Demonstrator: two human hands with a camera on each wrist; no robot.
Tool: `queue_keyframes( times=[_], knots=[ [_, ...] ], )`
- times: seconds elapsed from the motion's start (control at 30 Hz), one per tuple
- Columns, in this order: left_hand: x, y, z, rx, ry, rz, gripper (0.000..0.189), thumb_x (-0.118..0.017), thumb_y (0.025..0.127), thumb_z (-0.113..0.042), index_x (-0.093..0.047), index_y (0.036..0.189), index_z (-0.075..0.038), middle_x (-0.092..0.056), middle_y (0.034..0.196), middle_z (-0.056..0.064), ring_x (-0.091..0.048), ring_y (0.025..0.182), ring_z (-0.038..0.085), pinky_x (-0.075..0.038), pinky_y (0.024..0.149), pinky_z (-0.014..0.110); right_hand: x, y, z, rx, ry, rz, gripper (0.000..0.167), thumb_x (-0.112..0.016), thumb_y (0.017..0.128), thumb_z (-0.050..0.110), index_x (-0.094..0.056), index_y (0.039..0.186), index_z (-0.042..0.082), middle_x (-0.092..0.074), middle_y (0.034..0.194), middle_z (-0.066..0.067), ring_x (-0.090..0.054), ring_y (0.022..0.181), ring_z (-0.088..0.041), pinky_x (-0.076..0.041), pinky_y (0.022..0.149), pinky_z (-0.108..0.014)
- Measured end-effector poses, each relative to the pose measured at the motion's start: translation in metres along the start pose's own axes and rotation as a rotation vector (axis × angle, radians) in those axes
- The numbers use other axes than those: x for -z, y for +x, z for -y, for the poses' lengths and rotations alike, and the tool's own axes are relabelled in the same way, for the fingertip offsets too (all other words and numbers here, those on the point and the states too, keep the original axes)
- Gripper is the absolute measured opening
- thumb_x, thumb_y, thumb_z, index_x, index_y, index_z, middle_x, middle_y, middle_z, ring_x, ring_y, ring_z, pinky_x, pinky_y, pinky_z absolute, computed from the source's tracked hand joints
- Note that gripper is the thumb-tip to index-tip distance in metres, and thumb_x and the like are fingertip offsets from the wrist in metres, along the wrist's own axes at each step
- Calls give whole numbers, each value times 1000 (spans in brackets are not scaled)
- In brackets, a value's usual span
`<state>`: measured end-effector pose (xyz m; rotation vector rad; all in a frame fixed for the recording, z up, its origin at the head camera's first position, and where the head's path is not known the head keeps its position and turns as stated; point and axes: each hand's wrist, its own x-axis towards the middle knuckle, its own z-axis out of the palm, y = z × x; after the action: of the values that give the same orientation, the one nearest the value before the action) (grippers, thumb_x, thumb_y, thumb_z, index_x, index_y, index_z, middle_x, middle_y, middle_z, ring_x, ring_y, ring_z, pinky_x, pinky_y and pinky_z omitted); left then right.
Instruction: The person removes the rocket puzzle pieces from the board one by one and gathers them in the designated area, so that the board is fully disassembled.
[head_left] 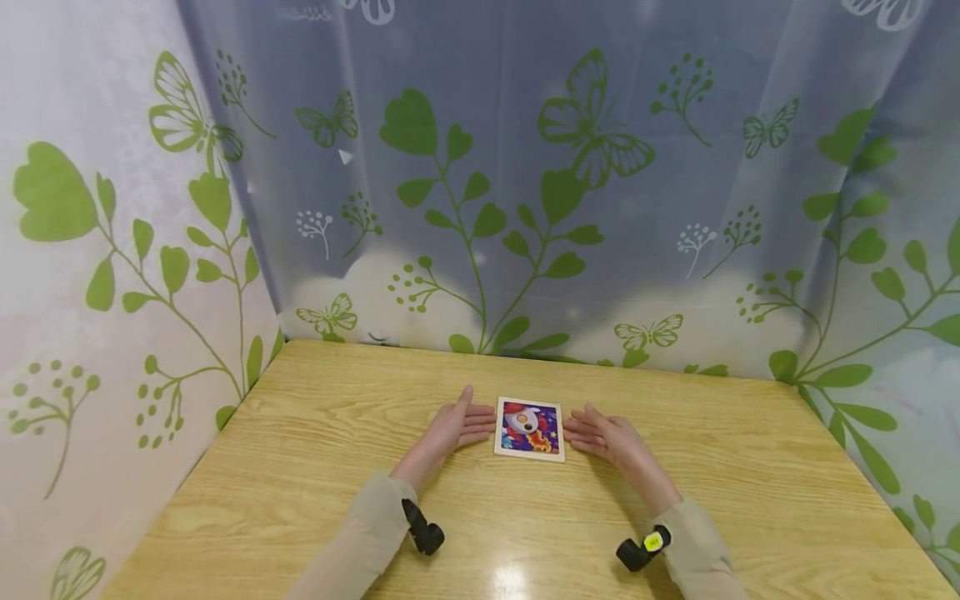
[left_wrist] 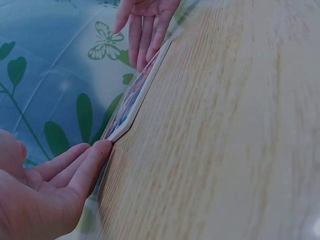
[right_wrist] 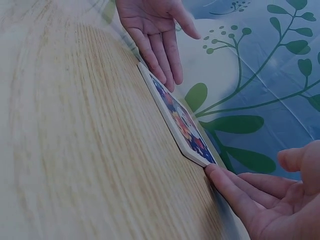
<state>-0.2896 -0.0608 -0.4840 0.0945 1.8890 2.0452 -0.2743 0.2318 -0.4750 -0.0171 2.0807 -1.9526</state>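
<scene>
A thin square picture puzzle [head_left: 529, 429] with a pale border lies flat on the wooden table [head_left: 315, 450]. Its picture shows a rocket with orange flames on a purple starry ground. My left hand [head_left: 455, 423] is at its left edge, fingers straight and thumb up. At the opposite edge, my right hand [head_left: 611, 437] mirrors it with straight fingers, palm facing inward. In the left wrist view, the left fingertips [left_wrist: 102, 146] are right at the puzzle's corner. The right wrist view has the right fingertips [right_wrist: 214, 172] at the near corner in the same way.
A blue-grey curtain [head_left: 495, 250] with green leaves and butterflies hangs behind the table's back edge. Pale printed curtains [head_left: 90, 333] stand at the left and right sides. Black wrist cameras [head_left: 426, 533] are strapped over both beige sleeves.
</scene>
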Motion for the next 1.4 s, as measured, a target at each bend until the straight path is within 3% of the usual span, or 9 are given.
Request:
queue_keyframes(
  times=[1.4],
  knots=[
    [-7,-27,7,-18,31,20,75,-25,110,-51,-50,140,14,-57,139,29,-59,127,36,-50,103,37,-2,-22,-8,24,-38,40,59,-31,113,30,-35,147,-18,-48,143,-33,-61,125,-33,-53,98,-31]
  ],
)
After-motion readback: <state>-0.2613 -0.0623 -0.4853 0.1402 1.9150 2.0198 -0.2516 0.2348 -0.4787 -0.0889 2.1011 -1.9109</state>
